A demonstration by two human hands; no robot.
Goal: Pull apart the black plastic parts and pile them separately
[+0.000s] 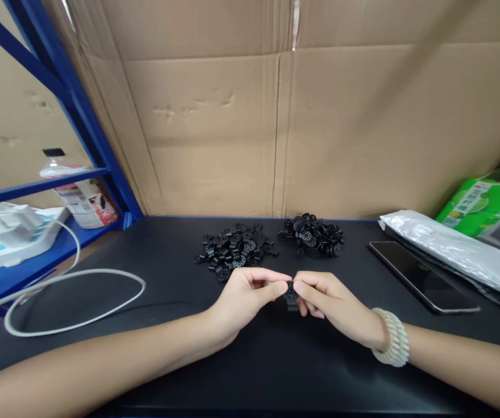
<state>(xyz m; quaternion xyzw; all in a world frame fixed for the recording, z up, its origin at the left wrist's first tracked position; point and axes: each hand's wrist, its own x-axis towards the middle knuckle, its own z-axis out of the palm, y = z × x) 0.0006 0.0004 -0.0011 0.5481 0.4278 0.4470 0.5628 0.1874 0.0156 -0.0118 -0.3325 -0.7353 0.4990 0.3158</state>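
Note:
Between my two hands is a small black plastic part [291,296] with a perforated round face, held above the table. My left hand [250,296] pinches its left side between thumb and forefinger. From the other side, my right hand [330,299] grips it with thumb and fingers, the lower fingers curled beneath. Fingertips hide part of its edge. Just beyond my left hand lies a heap of similar black parts [234,247]. A second heap, of thin black discs with holes [313,235], sits farther right, behind my right hand.
On the black table [215,371], a white cable [140,284] loops at left and a phone [421,276] lies at right. Beside it are a silvery package [450,244] and a green bottle [476,200]. A blue shelf [79,232] holds a power strip [18,247] and a bottle [84,203].

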